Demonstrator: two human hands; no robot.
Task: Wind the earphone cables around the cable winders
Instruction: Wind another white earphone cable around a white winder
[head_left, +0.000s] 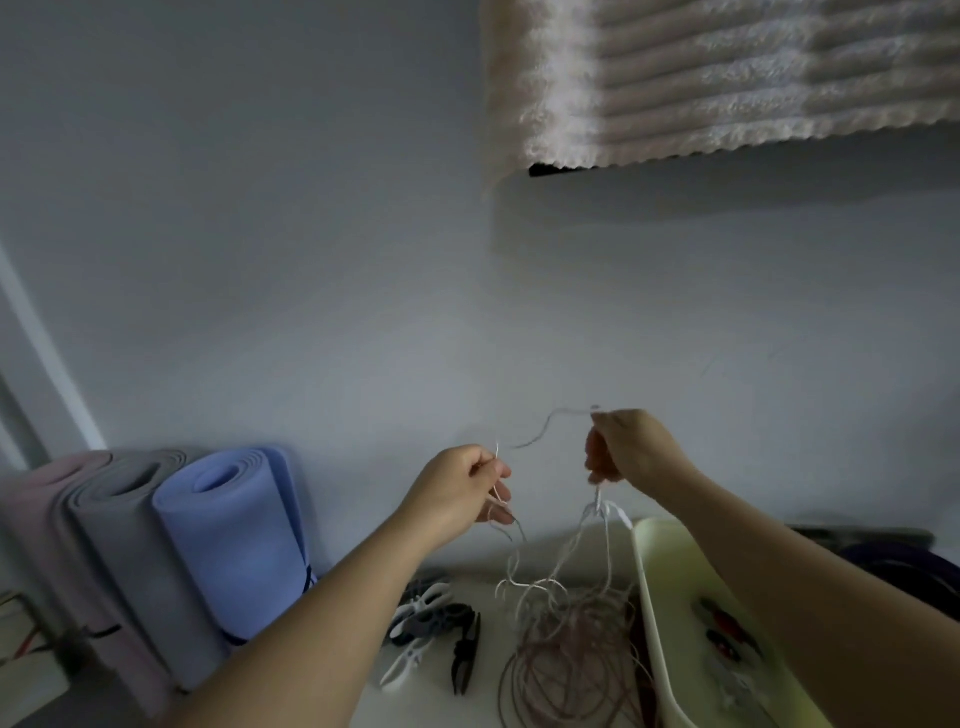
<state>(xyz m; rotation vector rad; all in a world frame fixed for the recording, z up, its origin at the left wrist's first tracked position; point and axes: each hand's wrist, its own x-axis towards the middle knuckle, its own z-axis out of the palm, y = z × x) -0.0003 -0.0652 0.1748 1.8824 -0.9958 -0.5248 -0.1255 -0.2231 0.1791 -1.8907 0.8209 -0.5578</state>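
Both my hands are raised above the table in front of the pale wall. My left hand (460, 488) pinches a thin white earphone cable (540, 431) between thumb and fingers. That cable arcs across to my right hand (631, 447), which grips it in a closed fist. Below the right hand several white strands hang down into a tangled heap of pinkish and white cables (566, 639) on the table. Black and white clip-shaped cable winders (431, 623) lie on the table left of the heap.
A pale yellow-green tray (670, 582) holding small dark and red items stands at the right. Three rolled mats, pink, grey and blue (234, 530), lean at the left. A fluffy beige cloth (701, 78) hangs on the wall above. Dark items lie at the far right.
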